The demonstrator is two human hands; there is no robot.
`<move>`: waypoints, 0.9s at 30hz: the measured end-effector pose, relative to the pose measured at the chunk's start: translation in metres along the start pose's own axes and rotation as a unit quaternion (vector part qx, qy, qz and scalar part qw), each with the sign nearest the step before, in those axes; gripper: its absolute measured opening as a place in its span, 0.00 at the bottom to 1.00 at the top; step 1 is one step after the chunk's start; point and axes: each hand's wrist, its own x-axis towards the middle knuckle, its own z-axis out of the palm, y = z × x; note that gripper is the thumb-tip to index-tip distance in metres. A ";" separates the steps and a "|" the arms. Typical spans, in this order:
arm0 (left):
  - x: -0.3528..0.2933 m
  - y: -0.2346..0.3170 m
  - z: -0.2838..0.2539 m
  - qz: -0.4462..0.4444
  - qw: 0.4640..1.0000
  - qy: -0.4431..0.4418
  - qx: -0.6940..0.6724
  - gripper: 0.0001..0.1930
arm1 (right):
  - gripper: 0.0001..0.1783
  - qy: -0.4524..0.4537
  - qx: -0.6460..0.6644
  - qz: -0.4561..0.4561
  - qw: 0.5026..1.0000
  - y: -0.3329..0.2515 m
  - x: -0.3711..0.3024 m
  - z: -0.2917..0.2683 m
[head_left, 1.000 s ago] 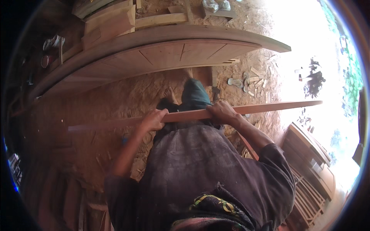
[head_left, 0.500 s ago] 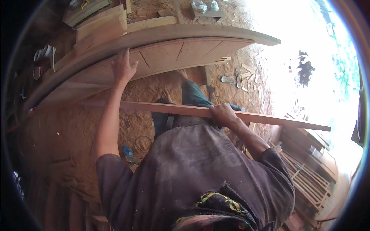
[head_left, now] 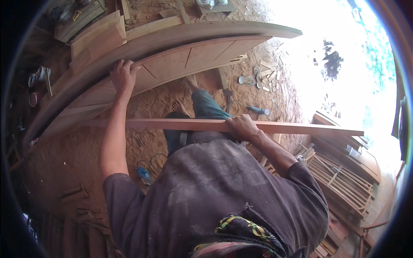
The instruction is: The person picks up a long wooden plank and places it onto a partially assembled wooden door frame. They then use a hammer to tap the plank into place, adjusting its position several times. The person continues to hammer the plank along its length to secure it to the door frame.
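A large pale wooden door panel [head_left: 172,63] with dark slanting grooves stands on its edge in front of me, beside a long thick plank [head_left: 180,35]. A dark gap shows between the two. Over the panel's top edge, at its left part, curl the fingers of my left hand [head_left: 123,79]; the fingertips are partly hidden. My right hand [head_left: 243,127] is closed around a long reddish-brown wooden strip [head_left: 292,128], held level across my waist. The strip's left end fades into shadow near the panel's bottom.
Sandals [head_left: 254,79], wood offcuts [head_left: 270,76] and a grinder-like power tool [head_left: 258,110] with a cord lie on the dirt floor beyond my feet. At the right are stacked wooden frames [head_left: 340,174]. Boards [head_left: 97,41] lean behind the plank at upper left.
My left hand has curled more over the panel's edge, and the gap between panel and plank has widened. The strip's right end has risen slightly in the view, which has shifted a little.
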 end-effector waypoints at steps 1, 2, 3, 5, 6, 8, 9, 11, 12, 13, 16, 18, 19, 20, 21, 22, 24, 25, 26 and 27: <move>-0.001 -0.001 0.004 0.001 1.000 0.002 -0.022 0.16 | 0.12 -0.002 0.002 -0.004 1.000 0.001 -0.001 -0.001; -0.001 0.000 0.005 0.001 0.999 0.003 -0.043 0.16 | 0.12 -0.004 0.004 -0.008 1.000 -0.001 -0.001 -0.007; -0.001 0.000 0.006 0.005 0.999 0.016 -0.041 0.16 | 0.13 -0.006 0.006 -0.012 1.000 -0.002 -0.002 -0.011; -0.003 0.004 0.009 0.013 0.998 0.040 -0.038 0.15 | 0.13 -0.008 0.013 -0.019 1.000 0.001 -0.002 -0.009; -0.003 0.003 0.011 0.019 0.998 0.037 -0.042 0.15 | 0.13 -0.009 0.018 -0.022 1.000 0.003 -0.003 -0.007; -0.002 0.000 0.015 0.029 0.998 0.028 -0.051 0.15 | 0.11 -0.004 0.016 -0.022 1.000 0.004 -0.006 -0.005; -0.002 -0.001 0.015 0.024 0.997 0.004 -0.069 0.16 | 0.10 -0.002 0.014 -0.022 1.000 0.004 -0.007 -0.005; -0.004 -0.004 0.007 0.012 0.994 -0.042 -0.100 0.16 | 0.10 -0.017 0.015 -0.022 0.999 0.007 -0.006 -0.004; -0.005 -0.001 0.002 0.012 0.993 -0.053 -0.102 0.16 | 0.10 -0.024 0.015 -0.026 0.999 0.009 -0.005 -0.003; -0.007 0.004 -0.002 0.009 0.993 -0.062 -0.104 0.15 | 0.10 -0.036 0.013 -0.019 0.999 0.011 -0.004 -0.004; -0.036 0.005 -0.007 -0.016 0.993 -0.040 -0.109 0.14 | 0.11 -0.062 0.000 -0.031 0.998 0.008 0.007 -0.005; -0.053 0.008 0.001 0.003 0.994 0.034 -0.099 0.15 | 0.12 -0.073 0.004 -0.046 0.996 0.012 0.013 0.000; -0.054 0.015 -0.011 -0.001 0.995 -0.001 -0.096 0.15 | 0.13 -0.091 0.005 -0.044 0.995 0.015 0.016 0.002; -0.061 0.023 -0.021 -0.009 0.994 -0.038 -0.100 0.15 | 0.14 -0.083 0.007 -0.042 0.996 0.018 0.018 0.010; -0.067 0.026 -0.028 -0.016 0.992 -0.053 -0.112 0.14 | 0.15 -0.073 0.004 -0.036 0.997 0.021 0.024 0.015; -0.076 0.026 -0.034 -0.024 0.990 -0.064 -0.125 0.13 | 0.15 -0.066 0.002 -0.051 0.997 0.019 0.030 0.012; -0.101 0.023 -0.036 -0.033 0.988 -0.056 -0.142 0.13 | 0.15 -0.052 0.002 -0.073 0.996 0.008 0.037 0.006; -0.114 0.022 -0.036 -0.041 0.987 -0.063 -0.142 0.13 | 0.15 -0.058 0.002 -0.079 0.995 -0.001 0.041 0.005; -0.119 0.024 -0.035 -0.045 0.986 -0.069 -0.145 0.14 | 0.14 -0.064 0.002 -0.079 0.995 -0.007 0.044 -0.002; -0.122 0.027 -0.035 -0.054 0.984 -0.075 -0.151 0.14 | 0.14 -0.074 -0.001 -0.081 0.994 -0.009 0.048 -0.011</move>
